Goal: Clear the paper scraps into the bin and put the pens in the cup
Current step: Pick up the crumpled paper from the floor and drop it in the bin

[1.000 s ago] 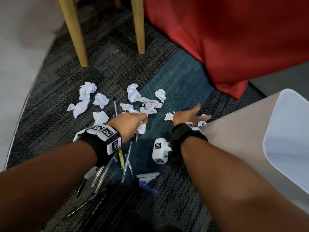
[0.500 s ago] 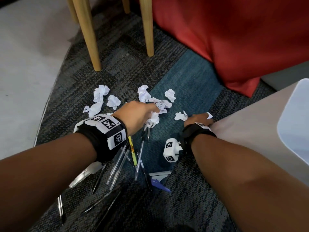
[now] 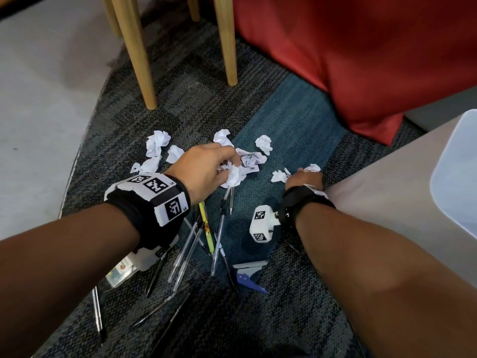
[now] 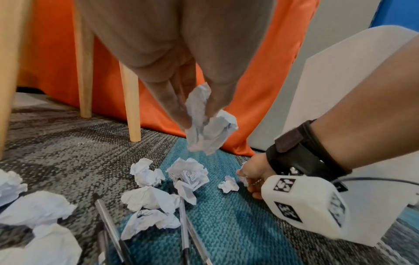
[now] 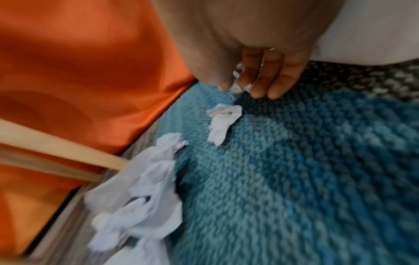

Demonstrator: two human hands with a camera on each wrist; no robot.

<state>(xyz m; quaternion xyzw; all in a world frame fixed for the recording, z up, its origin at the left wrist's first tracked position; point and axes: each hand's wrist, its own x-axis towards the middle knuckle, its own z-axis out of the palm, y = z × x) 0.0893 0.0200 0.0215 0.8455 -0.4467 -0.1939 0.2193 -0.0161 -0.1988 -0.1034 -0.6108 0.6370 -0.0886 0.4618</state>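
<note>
Crumpled white paper scraps (image 3: 157, 142) lie scattered on the carpet, with several clear pens (image 3: 219, 233) nearer me. My left hand (image 3: 229, 166) is raised a little off the floor and grips a crumpled scrap (image 4: 208, 129) between thumb and fingers. My right hand (image 3: 307, 171) is down at the carpet beside the white bin (image 3: 387, 202), and its fingertips (image 5: 258, 89) pinch a small scrap (image 5: 238, 86). Another small scrap (image 3: 278, 175) lies just left of that hand. No cup is in view.
Two wooden chair legs (image 3: 136, 60) stand at the back left. A red fabric mass (image 3: 361, 60) fills the back right. A white card (image 3: 121, 272) and a blue and white piece (image 3: 247, 277) lie among the pens. Bare grey floor lies to the left of the carpet.
My left hand has risen from the floor with a paper scrap in its grip. My right hand's spread fingers have curled in around a small scrap by the bin.
</note>
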